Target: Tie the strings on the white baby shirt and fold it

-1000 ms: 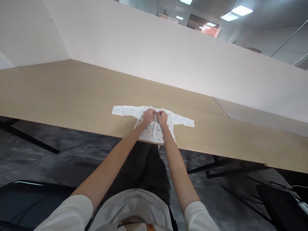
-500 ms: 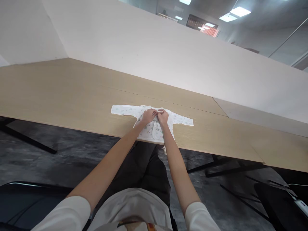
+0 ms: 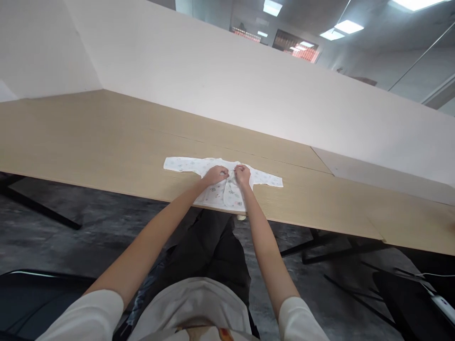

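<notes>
A small white baby shirt with a scattered print lies spread on the table, its long sleeves stretched out to both sides. My left hand rests on its upper front, thumb and fingers curled together at the edge of the front opening. Just to the right, my right hand pinches the cloth below the neckline with bent fingers. A narrow gap separates the two hands. What lies between the fingertips is too small to make out, and my hands cover part of the chest.
The wooden table runs across the view, with a white partition along its back. A black chair stands at lower left. Another dark seat with a white power strip is at lower right.
My hands have moved slightly apart, the left one shifting left and a little lower. More of the shirt's front opening shows between them. The view has tilted slightly.
</notes>
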A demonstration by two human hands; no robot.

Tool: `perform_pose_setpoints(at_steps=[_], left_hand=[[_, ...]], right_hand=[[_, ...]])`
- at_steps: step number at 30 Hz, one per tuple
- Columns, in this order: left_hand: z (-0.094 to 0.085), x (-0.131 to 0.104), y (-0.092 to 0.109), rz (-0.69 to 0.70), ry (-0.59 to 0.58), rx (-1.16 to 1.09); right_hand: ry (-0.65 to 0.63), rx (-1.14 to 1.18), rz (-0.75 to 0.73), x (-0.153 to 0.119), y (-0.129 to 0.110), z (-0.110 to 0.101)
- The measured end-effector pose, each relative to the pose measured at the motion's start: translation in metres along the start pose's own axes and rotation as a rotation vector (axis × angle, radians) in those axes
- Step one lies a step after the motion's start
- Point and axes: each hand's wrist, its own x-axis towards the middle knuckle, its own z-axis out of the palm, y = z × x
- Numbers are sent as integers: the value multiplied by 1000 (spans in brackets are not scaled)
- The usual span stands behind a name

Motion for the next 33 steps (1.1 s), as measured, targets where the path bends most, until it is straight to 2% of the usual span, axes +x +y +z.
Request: perform_pose_setpoints(at_steps=[3, 9, 15, 19, 23, 28, 33], left_hand=[[0, -1, -3, 61, -42, 3], [6, 2, -11, 88, -9, -1], [6, 2, -14, 72, -1, -16], [6, 2, -15, 75, 18, -28], [7, 4, -20, 121, 41, -66], [8, 4, -24, 153, 86, -143], [7, 4, -24, 136, 89, -171]], right_hand=[[-66, 23, 75, -19, -4, -7], [-140, -45, -86, -39, -15, -11], [-196, -68, -124, -39, -20, -14], [-174, -83, -144, -41, -20, -15], [-130, -1, -133, -41, -18, -13], [-76, 147, -64, -36, -14, -8], [-68, 186, -21, -34, -10, -7]])
